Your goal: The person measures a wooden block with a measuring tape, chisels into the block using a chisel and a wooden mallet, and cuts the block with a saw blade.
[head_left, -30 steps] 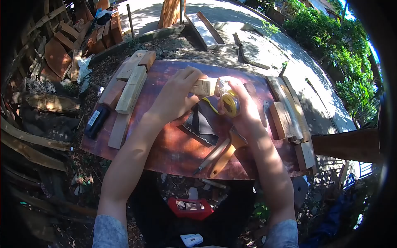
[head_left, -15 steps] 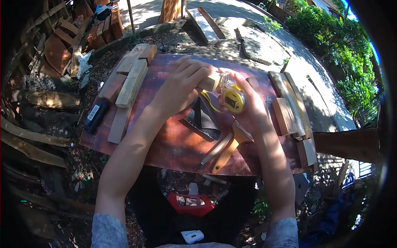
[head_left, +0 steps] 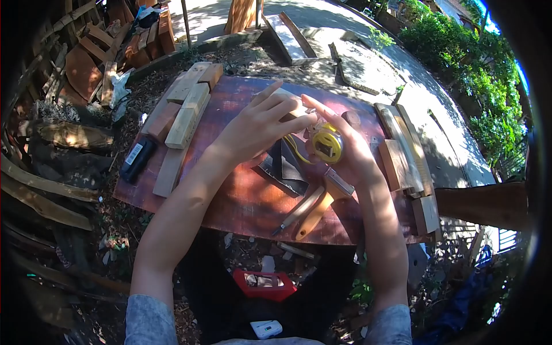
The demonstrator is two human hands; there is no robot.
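Note:
My right hand (head_left: pixel 345 146) is wrapped round a yellow tape measure (head_left: pixel 327 144) with a clear case, its index finger stretched toward my left hand. My left hand (head_left: pixel 267 118) is closed round a pale wooden block (head_left: pixel 286 94), mostly hidden behind the fingers; one finger sticks up and another reaches to the tape measure. A curved yellow strip hangs beside the tape measure. Under the hands, dark sandpaper (head_left: pixel 287 172) lies folded on the reddish board (head_left: pixel 241 201). Nearer me are a paintbrush (head_left: pixel 316 215) with an orange handle and a pencil-like tool (head_left: pixel 296 215).
Wooden blocks (head_left: pixel 187 123) line the board's left side, beside a black bottle-like object (head_left: pixel 137 158) with a barcode. More wood pieces (head_left: pixel 402 155) lie along the right edge. A red container (head_left: pixel 264 284) sits on the ground below. Scrap timber (head_left: pixel 75 138) is piled at left.
My left hand has shifted right against the tape measure and raised a finger, now covering most of the block. My right index finger has straightened.

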